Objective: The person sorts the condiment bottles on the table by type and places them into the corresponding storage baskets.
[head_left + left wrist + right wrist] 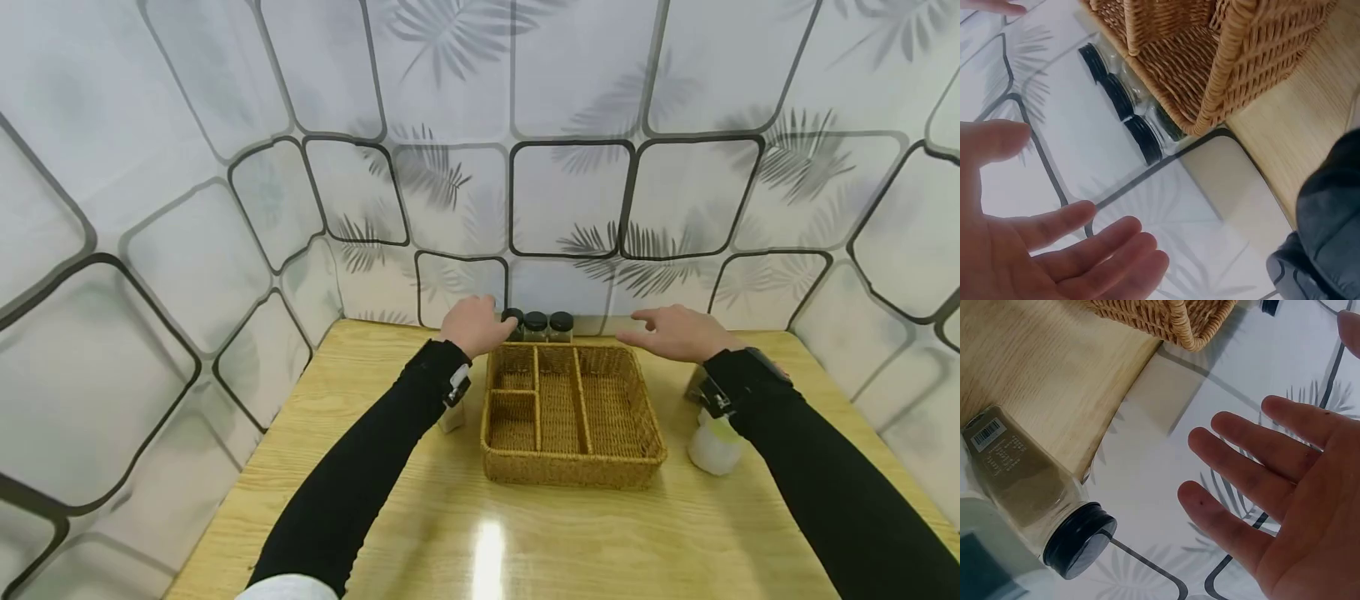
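A woven wicker basket (573,468) with several compartments stands on the table. Behind its far rim, three small clear jars with black lids (561,322) sit in a row. My left hand (474,325) hovers beside the jars at the basket's far left corner; its fingers are spread and hold nothing in the left wrist view. Past the far right corner, my right hand (675,332) is held in the air, its fingers extended and holding nothing. Below it in the right wrist view lies a clear jar of brownish powder (1019,478) with a black lid and a barcode label.
A whitish translucent container (716,448) stands right of the basket, under my right forearm. Left of the basket, a small pale object (452,418) is partly hidden by my left forearm. A patterned curtain (570,200) hangs close along the table's back edge.
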### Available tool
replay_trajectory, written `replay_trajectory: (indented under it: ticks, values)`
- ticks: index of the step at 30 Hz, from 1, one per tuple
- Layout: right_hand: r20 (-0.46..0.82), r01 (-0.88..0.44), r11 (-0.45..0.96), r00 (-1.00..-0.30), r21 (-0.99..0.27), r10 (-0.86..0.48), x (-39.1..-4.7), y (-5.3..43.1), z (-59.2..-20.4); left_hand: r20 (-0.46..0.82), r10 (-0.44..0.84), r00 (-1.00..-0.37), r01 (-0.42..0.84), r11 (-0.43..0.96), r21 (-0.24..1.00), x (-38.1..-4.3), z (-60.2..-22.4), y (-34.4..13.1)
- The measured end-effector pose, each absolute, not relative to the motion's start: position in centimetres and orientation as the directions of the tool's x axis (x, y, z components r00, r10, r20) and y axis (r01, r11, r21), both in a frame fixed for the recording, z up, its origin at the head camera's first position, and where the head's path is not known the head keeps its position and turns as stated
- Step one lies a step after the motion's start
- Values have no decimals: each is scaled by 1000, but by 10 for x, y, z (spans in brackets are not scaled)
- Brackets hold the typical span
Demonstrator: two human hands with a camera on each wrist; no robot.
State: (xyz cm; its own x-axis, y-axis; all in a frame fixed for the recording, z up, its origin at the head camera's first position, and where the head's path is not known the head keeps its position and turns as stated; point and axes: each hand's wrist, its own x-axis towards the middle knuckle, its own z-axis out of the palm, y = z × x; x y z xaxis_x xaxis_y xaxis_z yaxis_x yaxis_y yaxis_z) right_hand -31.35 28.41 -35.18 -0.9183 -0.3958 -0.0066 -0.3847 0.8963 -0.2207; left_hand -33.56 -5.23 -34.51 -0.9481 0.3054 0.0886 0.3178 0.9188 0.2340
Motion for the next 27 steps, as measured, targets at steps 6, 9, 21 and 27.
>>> replay_trajectory:
  ticks: [6,9,21,27]
  values:
    - [-16,-385,888,-915,-252,-402,-308,284,-352,82,313,-946,322,887,332,-326,-344,-56]
    - [-19,-384,883,-915,-269,-403,-306,284,-353,95,314,-945,327,869,373,-322,-345,-58]
    - [-8,-378,881,-918,-285,-397,-291,286,-357,115,325,-939,340,818,463,-306,-349,-57]
    - [-10,-392,885,-913,-251,-407,-285,279,-362,86,320,-944,322,827,460,-296,-358,-56]
